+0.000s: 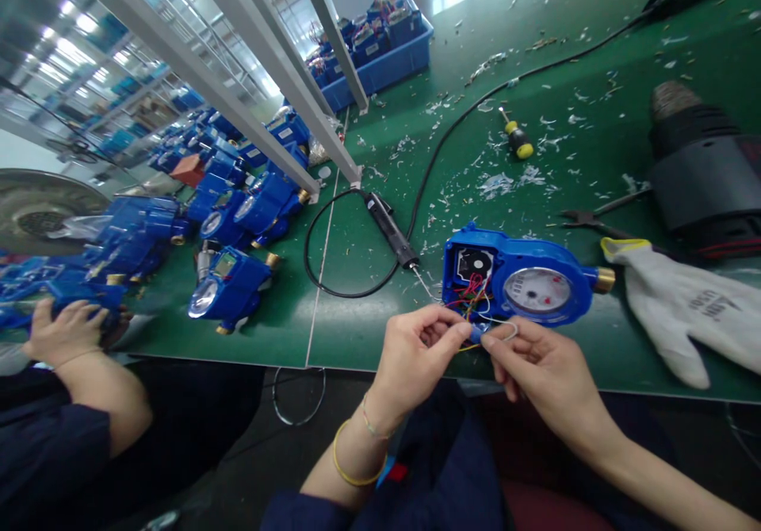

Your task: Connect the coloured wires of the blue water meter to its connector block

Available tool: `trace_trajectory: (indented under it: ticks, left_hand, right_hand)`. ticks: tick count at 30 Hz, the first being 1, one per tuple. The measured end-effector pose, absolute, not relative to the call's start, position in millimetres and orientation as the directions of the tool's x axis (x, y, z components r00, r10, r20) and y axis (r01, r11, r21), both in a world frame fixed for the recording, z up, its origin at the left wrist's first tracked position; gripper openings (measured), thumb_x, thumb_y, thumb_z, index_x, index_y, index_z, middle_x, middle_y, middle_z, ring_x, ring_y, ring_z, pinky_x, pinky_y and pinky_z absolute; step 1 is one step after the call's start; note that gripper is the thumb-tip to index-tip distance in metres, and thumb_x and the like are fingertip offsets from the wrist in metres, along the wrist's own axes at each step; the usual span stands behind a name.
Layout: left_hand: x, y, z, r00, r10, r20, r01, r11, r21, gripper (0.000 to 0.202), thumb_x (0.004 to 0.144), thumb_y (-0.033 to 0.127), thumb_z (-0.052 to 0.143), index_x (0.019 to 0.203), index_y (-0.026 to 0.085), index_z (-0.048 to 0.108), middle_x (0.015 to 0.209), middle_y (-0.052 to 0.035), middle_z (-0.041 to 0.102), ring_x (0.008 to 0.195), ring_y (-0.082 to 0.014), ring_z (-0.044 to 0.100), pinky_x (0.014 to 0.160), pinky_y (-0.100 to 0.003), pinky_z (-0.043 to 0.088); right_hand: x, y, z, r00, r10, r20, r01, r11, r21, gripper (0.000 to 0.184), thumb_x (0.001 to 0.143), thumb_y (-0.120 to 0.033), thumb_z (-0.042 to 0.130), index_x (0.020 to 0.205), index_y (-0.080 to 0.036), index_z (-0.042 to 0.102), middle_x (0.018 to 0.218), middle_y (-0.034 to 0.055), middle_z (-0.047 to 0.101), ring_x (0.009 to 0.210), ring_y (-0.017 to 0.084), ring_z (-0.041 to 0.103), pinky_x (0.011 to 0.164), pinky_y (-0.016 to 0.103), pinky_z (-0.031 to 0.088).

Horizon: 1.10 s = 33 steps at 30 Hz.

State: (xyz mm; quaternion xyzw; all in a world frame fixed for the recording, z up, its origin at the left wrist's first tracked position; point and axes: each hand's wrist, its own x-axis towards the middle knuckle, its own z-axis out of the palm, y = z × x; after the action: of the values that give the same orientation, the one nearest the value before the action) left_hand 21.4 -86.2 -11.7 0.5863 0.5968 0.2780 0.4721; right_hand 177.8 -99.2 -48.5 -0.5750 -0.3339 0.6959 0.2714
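Observation:
A blue water meter lies on the green table with its cover off, red and other thin wires spilling from the open side. My left hand and my right hand meet just below it, each pinching the wires and a small blue part between fingertips. A soldering iron lies left of the meter, its tip pointing at the wires.
A white work glove, pliers, a black heat gun and a yellow-black screwdriver lie to the right. Several blue meters crowd the left, where another person's hand holds one. A blue crate stands at the back.

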Motion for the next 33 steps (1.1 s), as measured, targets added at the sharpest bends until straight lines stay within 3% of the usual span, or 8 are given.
trace_trajectory:
  ticks: [5,9,14,18,22,27,33]
  left_hand:
    - [26.6,-81.8,-12.3,0.198,0.957,-0.211,0.511,0.083,0.856,0.017,0.081,0.03,0.07,0.082,0.013,0.074,0.056,0.0017,0.051,0.052,-0.006,0.037,0.049,-0.021,0.028]
    - [23.8,-81.4,-11.5,0.238,0.963,-0.123,0.512,-0.017,0.859,0.011,0.082,0.023,0.068,0.08,0.013,0.072,0.069,-0.0014,0.059,0.059,-0.0077,0.043,0.057,-0.021,0.035]
    - [22.2,-84.0,-12.1,0.231,0.964,-0.128,0.477,0.003,0.879,0.012,0.084,0.022,0.066,0.082,0.012,0.072,0.077,-0.004,0.065,0.066,-0.0095,0.053,0.059,-0.02,0.041]
    - [23.8,-85.3,-12.7,0.229,0.966,-0.121,0.499,-0.01,0.866,0.013,0.084,0.023,0.066,0.08,0.012,0.072,0.071,-0.0024,0.065,0.063,-0.0088,0.054,0.06,-0.02,0.042]
    - [29.2,-90.7,-16.3,0.16,0.981,-0.106,0.474,0.018,0.88,0.012,0.085,0.021,0.064,0.08,0.012,0.071,0.077,-0.003,0.067,0.07,-0.01,0.06,0.067,-0.02,0.046]
    - [40.2,-98.0,-22.5,-0.028,0.976,-0.214,0.267,0.213,0.94,0.015,0.084,0.024,0.066,0.08,0.01,0.068,0.078,-0.0054,0.067,0.07,-0.0118,0.062,0.068,-0.022,0.05]
    - [44.2,-98.7,-27.5,-0.071,0.946,-0.316,0.041,0.319,0.947,0.018,0.083,0.026,0.068,0.081,0.008,0.065,0.073,-0.0037,0.065,0.066,-0.009,0.06,0.066,-0.019,0.049]
  right_hand:
    - [183.4,-100.9,-52.7,-0.25,0.781,-0.572,0.059,-0.577,-0.814,0.089,0.055,-0.083,0.059,0.102,-0.008,0.046,0.059,0.0011,0.046,0.043,0.005,0.043,0.042,0.014,0.035]
    - [183.9,-99.9,-48.3,-0.228,0.792,-0.566,0.091,-0.562,-0.822,0.092,0.065,-0.082,0.049,0.121,-0.009,0.046,0.054,0.0011,0.044,0.041,0.005,0.039,0.04,0.012,0.03]
    - [180.8,-93.1,-41.2,-0.171,0.819,-0.548,-0.002,-0.557,-0.831,0.089,0.056,-0.08,0.059,0.101,-0.003,0.056,0.052,0.0014,0.04,0.041,0.001,0.032,0.038,0.011,0.022]
    - [181.8,-93.8,-44.9,-0.19,0.881,-0.433,0.037,-0.434,-0.9,0.073,0.067,-0.071,0.058,0.094,-0.002,0.059,0.059,0.0041,0.046,0.047,0.0,0.039,0.043,0.01,0.03]
    - [179.5,-99.0,-51.7,-0.08,0.951,-0.297,0.173,-0.28,-0.944,0.06,0.078,-0.063,0.052,0.079,-0.004,0.056,0.069,0.0079,0.054,0.057,0.001,0.05,0.052,0.007,0.038]
    - [172.4,-102.2,-52.8,-0.009,0.969,-0.246,0.165,-0.241,-0.956,0.057,0.082,-0.061,0.049,0.078,-0.005,0.053,0.067,0.0068,0.052,0.055,0.0,0.047,0.052,0.007,0.038]
    - [171.8,-100.7,-47.1,-0.043,0.959,-0.28,0.084,-0.276,-0.957,0.057,0.08,-0.063,0.049,0.075,-0.007,0.047,0.053,0.0023,0.041,0.042,0.001,0.037,0.041,0.012,0.03]
